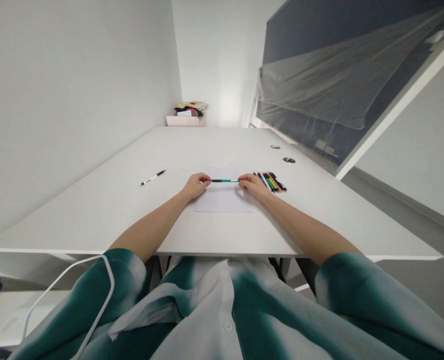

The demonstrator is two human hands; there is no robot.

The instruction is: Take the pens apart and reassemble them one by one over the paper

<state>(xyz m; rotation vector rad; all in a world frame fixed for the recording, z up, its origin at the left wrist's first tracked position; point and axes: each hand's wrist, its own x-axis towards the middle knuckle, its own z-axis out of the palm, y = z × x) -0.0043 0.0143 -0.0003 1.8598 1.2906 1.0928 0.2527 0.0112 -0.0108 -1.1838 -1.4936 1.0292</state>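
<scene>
Between my two hands a green pen [225,180] with a black end and a silvery end is held level above a sheet of white paper [224,202]. My left hand [197,185] pinches its black end. At the silvery end, the fingers of my right hand [255,186] are closed on the pen. Just right of my right hand lies a row of several pens [272,182] in different colours, side by side. A white and black pen [152,177] lies alone on the table, to the left of my left hand.
The white table [131,220] runs back to a pink box [184,120] with things piled in it. Two round metal inserts [289,160] sit near its right edge. A dark panel [319,90] under plastic film leans at the right. A white cable [107,280] crosses my left sleeve.
</scene>
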